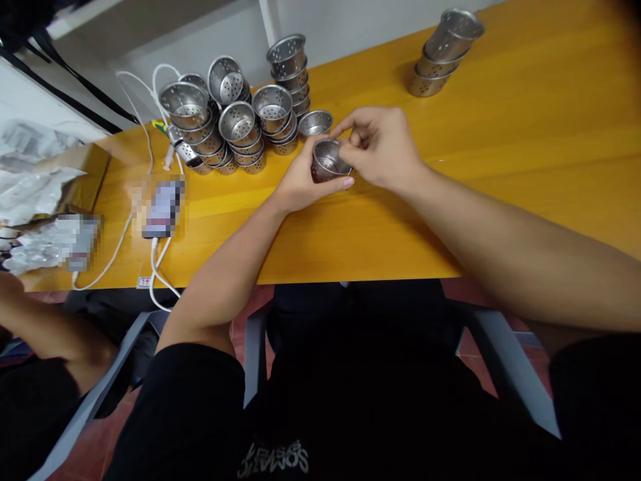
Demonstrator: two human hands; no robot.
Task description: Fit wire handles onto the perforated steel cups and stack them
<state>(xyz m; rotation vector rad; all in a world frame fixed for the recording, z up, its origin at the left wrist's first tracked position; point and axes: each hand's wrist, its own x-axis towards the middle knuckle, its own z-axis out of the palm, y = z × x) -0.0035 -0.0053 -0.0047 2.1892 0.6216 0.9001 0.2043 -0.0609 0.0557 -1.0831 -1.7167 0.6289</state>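
Observation:
A small perforated metal cup (pixel 328 160) sits in my left hand (pixel 300 177), whose fingers and thumb curve around its side with the opening turned up. My right hand (pixel 383 147) is closed at the same cup's rim, its thumb over the right edge and its index finger reaching across the far side. The other fingertips are curled and partly hidden. Just behind my hands, another perforated cup (pixel 315 123) stands on the table. To its left are several stacks of like cups (pixel 240 125), some with a taller pile (pixel 288 57) behind.
A leaning stack of cups (pixel 441 57) stands at the back right of the yellow table (pixel 531 120). On the left lie a phone (pixel 163 208) with white cables, a cardboard box (pixel 87 170) and plastic bags (pixel 35 190). Another person's arm (pixel 55 327) is at lower left.

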